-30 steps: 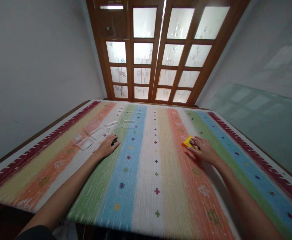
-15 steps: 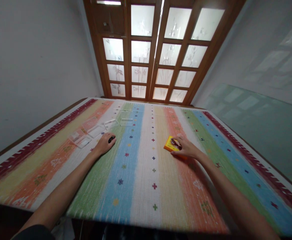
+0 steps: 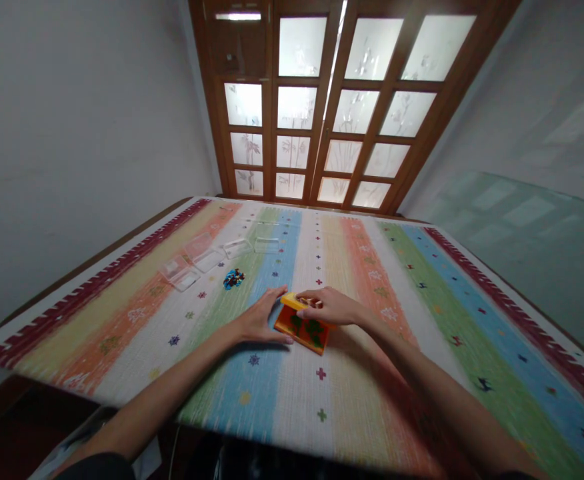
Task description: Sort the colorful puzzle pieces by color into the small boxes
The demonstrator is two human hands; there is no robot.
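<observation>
In my right hand (image 3: pixel 326 307) is a small yellow and orange box (image 3: pixel 302 330), gripped from above with the fingers closed over its yellow top. The box is tilted, and its orange side with dark green shapes faces me. My left hand (image 3: pixel 261 320) is open at the box's left end, thumb and fingers spread apart on either side of it. I cannot tell whether the left fingertips touch the box. Beyond the left hand, a little pile of small blue, brown and white pieces (image 3: pixel 234 279) lies on the striped cloth.
Several clear plastic trays (image 3: pixel 209 259) stand on the left part of the table. A striped, patterned tablecloth (image 3: pixel 292 400) covers the table. Walls flank both sides, and a wooden glass-paned door (image 3: pixel 317 140) is behind the far edge.
My right hand has brought the box left and nearer to me, tilting it. My left hand has left the small pieces, now uncovered, and moved right to the box. The view has shifted slightly.
</observation>
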